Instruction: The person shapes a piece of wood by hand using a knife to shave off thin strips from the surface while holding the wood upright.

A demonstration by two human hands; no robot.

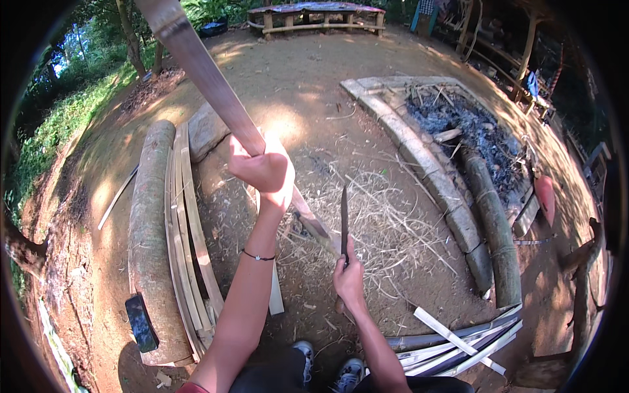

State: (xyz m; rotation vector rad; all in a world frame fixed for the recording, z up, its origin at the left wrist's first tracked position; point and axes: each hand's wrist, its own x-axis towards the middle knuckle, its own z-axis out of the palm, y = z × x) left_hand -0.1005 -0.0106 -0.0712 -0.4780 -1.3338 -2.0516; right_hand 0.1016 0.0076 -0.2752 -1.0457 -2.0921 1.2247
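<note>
Strip (219,92) runs from 11 o'clock to the centre, clasped in the left hand (267,171), while the right hand (349,276) grips a knife (344,213) beside its lower end, contact unclear. This looks like trimming; the next stroke calls for holding the strip steady. At 2 o'clock, the fire pit (407,144) holds ash (481,134) and a stick (448,135).

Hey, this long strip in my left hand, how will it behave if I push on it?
The long strip is probably fairly stiff, since it slants up past your left hand without obvious sag. It looks flat and slender, so it may flex under firm pressure and is probably light for its length.
</note>
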